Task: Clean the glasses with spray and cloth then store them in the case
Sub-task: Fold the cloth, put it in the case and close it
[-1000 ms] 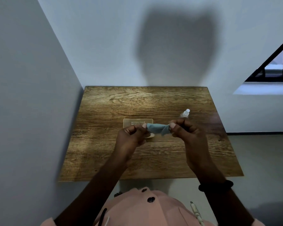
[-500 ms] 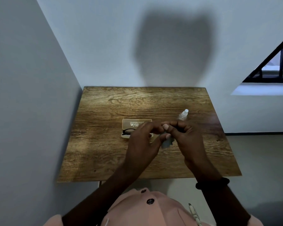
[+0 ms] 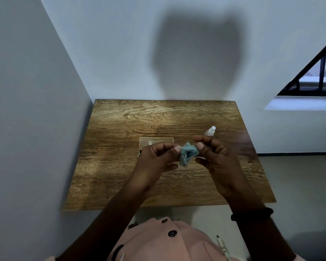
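Wood grain ran in dark, wavy bands across the rectangular table (image 3: 120,176), its brown surface rough-looking and matte under dim light. Above its middle, a small teal cloth (image 3: 188,154) hung bunched and creased, soft folds drooping toward a loose lower corner. The left hand (image 3: 158,159) pinched the cloth's left edge between thumb and curled fingers, and the right hand (image 3: 217,159) gripped its right edge, thumb pressed to the fabric while the other fingers arched partly open. Behind the left hand lay a flat tan case (image 3: 156,143) with rounded corners and faint printed lettering; a dark sliver at its lower left edge was possibly the glasses, though too hidden to tell. A small clear spray bottle (image 3: 210,131) with a white cap stood just beyond the right hand's fingertips.
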A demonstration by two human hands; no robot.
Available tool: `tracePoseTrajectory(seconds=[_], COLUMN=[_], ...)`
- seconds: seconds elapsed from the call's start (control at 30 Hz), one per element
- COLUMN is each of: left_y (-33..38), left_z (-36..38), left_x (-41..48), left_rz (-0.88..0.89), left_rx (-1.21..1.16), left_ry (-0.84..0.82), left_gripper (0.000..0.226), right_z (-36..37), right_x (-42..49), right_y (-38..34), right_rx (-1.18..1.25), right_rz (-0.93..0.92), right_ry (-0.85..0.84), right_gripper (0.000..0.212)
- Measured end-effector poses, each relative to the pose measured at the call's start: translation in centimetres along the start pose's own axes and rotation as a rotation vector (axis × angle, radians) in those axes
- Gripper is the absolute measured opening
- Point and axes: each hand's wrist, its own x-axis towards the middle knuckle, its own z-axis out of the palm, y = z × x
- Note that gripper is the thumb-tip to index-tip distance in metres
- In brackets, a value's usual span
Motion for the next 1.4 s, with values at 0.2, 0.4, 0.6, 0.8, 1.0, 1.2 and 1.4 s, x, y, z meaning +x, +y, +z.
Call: tracePoseTrajectory(seconds=[0.2, 0.4, 0.6, 0.8, 1.0, 1.2, 1.4], left_y=[0.5, 0.7, 0.6, 0.5, 0.1, 0.0, 0.4], left_z=[-0.4, -0.9, -0.7, -0.7, -0.8, -1.5, -3.4], left_x=[-0.2, -0.2, -0.3, -0.2, -0.2, -0.4, -1.4], left_rz=[-0.052, 0.122, 0.058, 0.061, 0.063, 0.069, 0.013], left_rx=[-0.058, 0.156, -0.087, -0.141, -0.133, -0.128, 0.350], left_ry=[-0.046, -0.073, -0.024, 0.036, 0.042, 0.008, -0.105], left_gripper=[0.024, 0.023, 0.038, 0.036, 0.039, 0.038, 0.018], right_z=[0.1, 0.2, 0.7, 2.0, 2.3, 2.0, -0.1], right_x=[0.0, 0.2, -0.2, -1.8, -1.5, -1.5, -0.6], right_y=[0.3, 0.0, 0.5, 1.1, 1.5, 0.0, -1.2], right_rx=[-0.125, -0.137, -0.520, -0.890, -0.858, -0.197, -0.049], right_rz=[-0.046, -0.171, -0.452, -0.719, -0.738, -0.322, -0.145], right_ry=[0.039, 0.122, 0.228, 0.027, 0.091, 0.126, 0.165], right_gripper=[0.017, 0.014, 0.007, 0.023, 0.009, 0.016, 0.021])
